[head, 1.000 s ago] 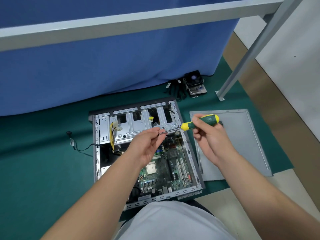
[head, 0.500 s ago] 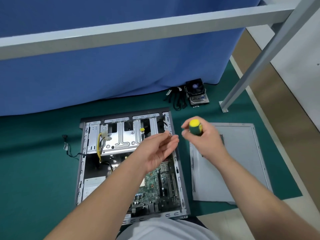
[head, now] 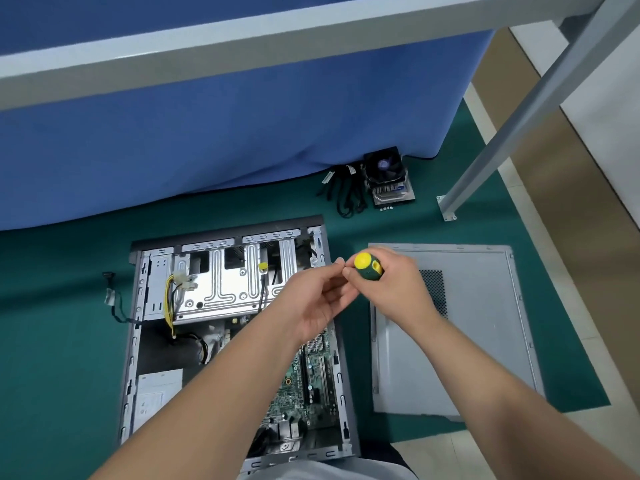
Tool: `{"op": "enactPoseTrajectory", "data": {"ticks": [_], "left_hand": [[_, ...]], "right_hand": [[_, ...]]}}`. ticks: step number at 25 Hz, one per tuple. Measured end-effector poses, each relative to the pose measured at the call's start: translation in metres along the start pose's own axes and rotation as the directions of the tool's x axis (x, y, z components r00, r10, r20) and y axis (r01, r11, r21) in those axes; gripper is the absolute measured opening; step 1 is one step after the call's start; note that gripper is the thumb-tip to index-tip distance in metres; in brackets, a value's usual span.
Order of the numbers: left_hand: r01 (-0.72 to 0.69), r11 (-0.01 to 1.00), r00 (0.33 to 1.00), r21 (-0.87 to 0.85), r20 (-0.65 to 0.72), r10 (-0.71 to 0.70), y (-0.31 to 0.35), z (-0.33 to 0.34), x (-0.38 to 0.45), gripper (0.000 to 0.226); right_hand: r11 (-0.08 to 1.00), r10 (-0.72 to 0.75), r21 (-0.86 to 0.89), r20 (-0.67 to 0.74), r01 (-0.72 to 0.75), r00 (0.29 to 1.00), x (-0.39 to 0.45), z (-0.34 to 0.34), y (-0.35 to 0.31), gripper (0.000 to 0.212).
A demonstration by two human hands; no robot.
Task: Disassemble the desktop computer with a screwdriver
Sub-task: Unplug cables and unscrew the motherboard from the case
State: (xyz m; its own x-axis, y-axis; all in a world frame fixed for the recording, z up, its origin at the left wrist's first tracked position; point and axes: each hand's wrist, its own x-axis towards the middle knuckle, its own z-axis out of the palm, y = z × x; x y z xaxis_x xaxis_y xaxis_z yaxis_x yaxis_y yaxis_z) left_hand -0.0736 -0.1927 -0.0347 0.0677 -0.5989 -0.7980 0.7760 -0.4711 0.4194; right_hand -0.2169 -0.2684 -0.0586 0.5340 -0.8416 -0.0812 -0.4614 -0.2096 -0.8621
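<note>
Head view looks down on an opened computer case [head: 239,327] lying flat on a green mat [head: 62,341]. Inside it, a silver drive cage [head: 221,285] fills the far end, with a yellow-and-black cable bundle [head: 171,299] running down its left side. A grey power supply [head: 157,396] sits in the near left corner, and a green motherboard [head: 308,382] lies along the right side, partly hidden by the left forearm. The right hand [head: 391,282] grasps a screwdriver [head: 367,266] by its green-and-yellow handle, yellow cap toward the camera, above the case's right edge. The left hand [head: 318,299] hangs half-curled just beside it, fingertips meeting the right thumb; whether they pinch something small is unclear. The removed side panel [head: 478,334] lies flat to the right. A cooler fan [head: 386,174] and black cables [head: 346,195] lie near the blue curtain [head: 225,133].
</note>
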Motion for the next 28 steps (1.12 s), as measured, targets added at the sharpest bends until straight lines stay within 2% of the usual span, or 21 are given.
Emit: {"op": "enactPoseTrajectory", "data": {"ticks": [4,6,7,8,9,10,11,12,13,14,16,21,28], "left_hand": [[-0.049,0.996,0.999,0.079,-0.007,0.049,0.01,0.011,0.02,0.018],[-0.159,0.953,0.986,0.259,-0.012,0.168,0.018,0.017,0.032,0.016],[-0.249,0.892,0.963,0.377,-0.005,0.27,0.023,0.018,0.038,0.015],[-0.353,0.781,0.916,0.515,0.02,0.4,0.03,0.017,0.045,0.016],[-0.447,0.594,0.837,0.669,0.078,0.541,0.038,0.013,0.05,0.016],[-0.485,0.343,0.739,0.805,0.167,0.653,0.045,0.007,0.056,0.014],[-0.452,0.081,0.659,0.888,0.271,0.702,0.052,-0.001,0.064,0.015],[-0.362,-0.123,0.638,0.924,0.342,0.69,0.058,-0.011,0.072,0.024],[-0.252,-0.24,0.681,0.938,0.348,0.645,0.063,-0.02,0.079,0.036],[-0.154,-0.295,0.743,0.943,0.307,0.594,0.065,-0.027,0.085,0.047],[-0.078,-0.318,0.812,0.945,0.245,0.529,0.064,-0.037,0.093,0.063],[-0.063,-0.343,0.792,0.937,0.256,0.554,0.059,-0.044,0.101,0.067],[-0.054,-0.357,0.813,0.933,0.248,0.527,0.059,-0.044,0.101,0.065]], "right_hand": [[1.0,-0.015,-0.027,-0.054,0.014,0.998,0.017,-0.004,0.007,0.005],[0.999,0.034,-0.01,-0.079,-0.035,0.996,0.03,-0.008,0.012,0.008],[0.996,0.087,-0.001,-0.116,-0.088,0.989,0.04,-0.012,0.019,0.011],[0.987,0.163,0.01,-0.16,-0.163,0.974,0.053,-0.017,0.028,0.013],[0.968,0.249,0.019,-0.193,-0.25,0.949,0.068,-0.022,0.04,0.013],[0.94,0.338,0.024,-0.208,-0.341,0.918,0.082,-0.028,0.053,0.012],[0.905,0.422,0.028,-0.207,-0.425,0.883,0.096,-0.031,0.066,0.011],[0.868,0.492,0.034,-0.197,-0.496,0.848,0.108,-0.033,0.079,0.011],[0.835,0.545,0.032,-0.181,-0.549,0.819,0.12,-0.031,0.09,0.01],[0.813,0.577,0.019,-0.163,-0.583,0.8,0.13,-0.028,0.099,0.008],[0.791,0.605,-0.024,-0.114,-0.611,0.788,0.147,-0.014,0.109,0.003],[0.794,0.578,-0.233,0.002,-0.561,0.816,0.173,0.028,0.11,0.006],[0.765,0.584,-0.309,-0.036,-0.565,0.811,0.172,0.047,0.116,0.005]]}}
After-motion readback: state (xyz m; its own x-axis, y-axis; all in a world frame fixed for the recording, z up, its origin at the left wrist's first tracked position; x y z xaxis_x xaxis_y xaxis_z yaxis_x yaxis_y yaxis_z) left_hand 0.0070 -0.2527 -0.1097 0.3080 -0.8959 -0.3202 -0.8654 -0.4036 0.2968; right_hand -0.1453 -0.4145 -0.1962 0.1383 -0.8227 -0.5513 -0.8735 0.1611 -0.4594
